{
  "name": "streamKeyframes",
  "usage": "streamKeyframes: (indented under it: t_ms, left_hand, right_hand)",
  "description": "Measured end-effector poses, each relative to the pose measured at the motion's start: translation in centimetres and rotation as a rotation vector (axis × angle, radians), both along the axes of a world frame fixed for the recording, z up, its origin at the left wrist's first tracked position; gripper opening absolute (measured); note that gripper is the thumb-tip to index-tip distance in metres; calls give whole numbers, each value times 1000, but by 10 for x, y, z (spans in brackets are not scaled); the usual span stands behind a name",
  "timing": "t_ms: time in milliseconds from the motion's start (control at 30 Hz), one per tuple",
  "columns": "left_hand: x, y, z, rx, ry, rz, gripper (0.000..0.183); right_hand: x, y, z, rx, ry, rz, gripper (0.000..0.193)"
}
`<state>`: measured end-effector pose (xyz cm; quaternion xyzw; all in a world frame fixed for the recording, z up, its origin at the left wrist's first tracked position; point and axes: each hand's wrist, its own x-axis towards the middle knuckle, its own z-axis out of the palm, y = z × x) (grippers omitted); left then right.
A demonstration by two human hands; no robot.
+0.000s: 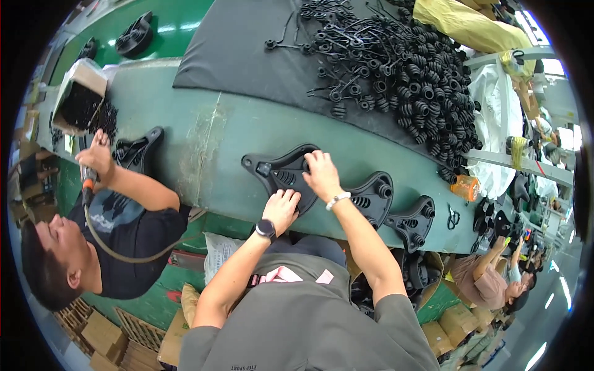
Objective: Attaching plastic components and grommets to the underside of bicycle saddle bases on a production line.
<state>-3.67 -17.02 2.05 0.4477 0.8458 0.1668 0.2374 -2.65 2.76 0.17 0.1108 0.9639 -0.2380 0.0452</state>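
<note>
Black part (284, 178) | green bench (229, 117) (scuffed) — dark cloth (229, 49) beyond | green floor (154, 300), boxes (105, 331)

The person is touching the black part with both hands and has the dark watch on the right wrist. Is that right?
Not quite: the head view shows the dark watch on the wrist of the left hand. The right hand has a pale bracelet at its wrist instead. Both hands do touch the black part.
</note>
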Motion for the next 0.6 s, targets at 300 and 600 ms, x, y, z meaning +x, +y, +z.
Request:
streamKeyframes:
  t_ms: [300,600]
  left_hand:
    - [-9,4,8,-20,-154,47,70]
    - [-31,4,19,192,-158,352,50]
  right_hand:
    - [-63,59,11,-104,435,-295,53]
    - [-218,171,-35,496,146,-185,61]
